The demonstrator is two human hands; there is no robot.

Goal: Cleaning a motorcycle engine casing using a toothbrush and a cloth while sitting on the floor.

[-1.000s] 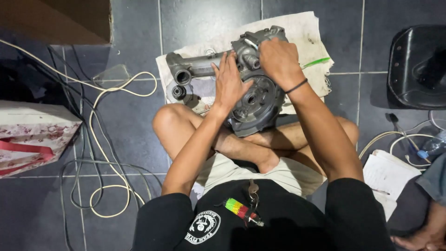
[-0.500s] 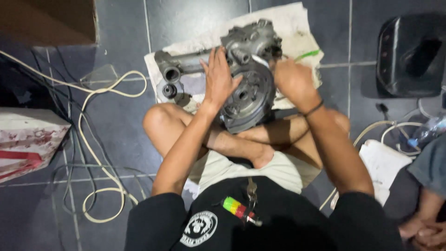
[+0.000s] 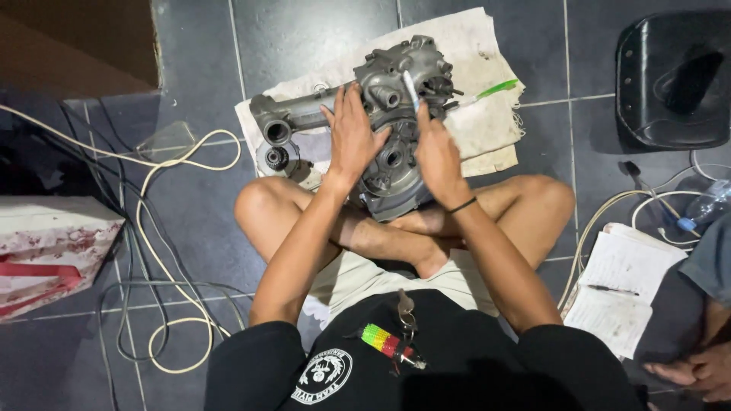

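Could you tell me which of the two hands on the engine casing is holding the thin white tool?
The right hand pinches the thin white tool over the grey engine casing; the left hand lies flat on the casing, holding nothing.

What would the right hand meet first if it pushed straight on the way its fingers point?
The right hand points up the picture, away from the body. It already lies against the grey engine casing, so it would likely press further into that metal, near the thin white stick. Depth there is unclear.

grey metal engine casing (image 3: 381, 122) lies tilted on a white cloth (image 3: 487, 122), propped against crossed legs.
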